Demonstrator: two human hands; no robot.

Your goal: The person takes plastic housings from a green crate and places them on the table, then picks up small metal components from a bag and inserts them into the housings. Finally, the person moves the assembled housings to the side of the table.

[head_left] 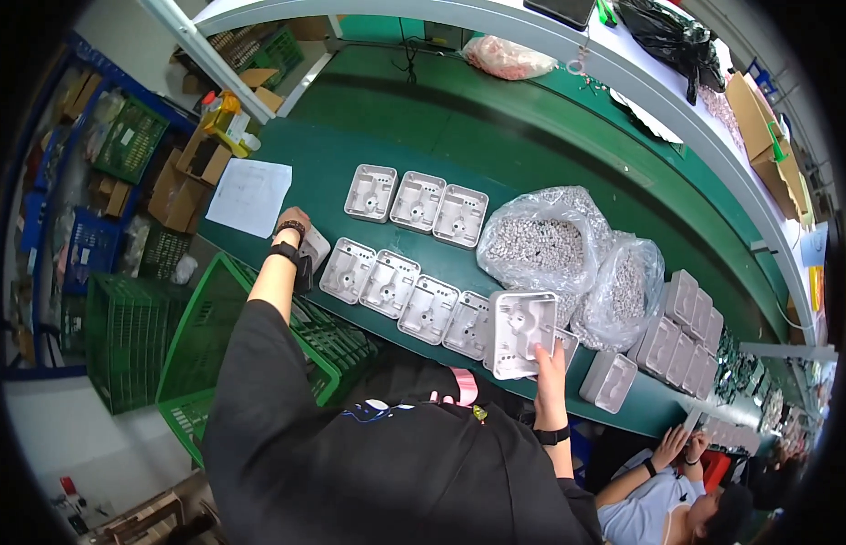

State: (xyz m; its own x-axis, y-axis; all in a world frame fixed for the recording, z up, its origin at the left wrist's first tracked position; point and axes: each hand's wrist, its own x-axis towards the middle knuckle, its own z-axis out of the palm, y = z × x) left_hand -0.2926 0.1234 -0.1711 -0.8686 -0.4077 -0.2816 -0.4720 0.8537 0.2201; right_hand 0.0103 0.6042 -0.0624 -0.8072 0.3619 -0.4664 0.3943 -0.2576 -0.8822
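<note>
My right hand grips a light grey metal housing, an open rectangular box with moulded posts inside, tilted up above the table's near edge. Its thumb lies on the inner side of the wall. At the left end of the near row, my left hand is curled at the far corner of another grey housing, whose other side my wrist hides. Between the hands stand several matching housings in a row, open side up. Farther back are three more.
Clear plastic bags of small grey pieces sit right of centre. More housings are stacked at right, near a co-worker's hands. A paper sheet lies at left; green crates stand below. A shelf beam crosses overhead.
</note>
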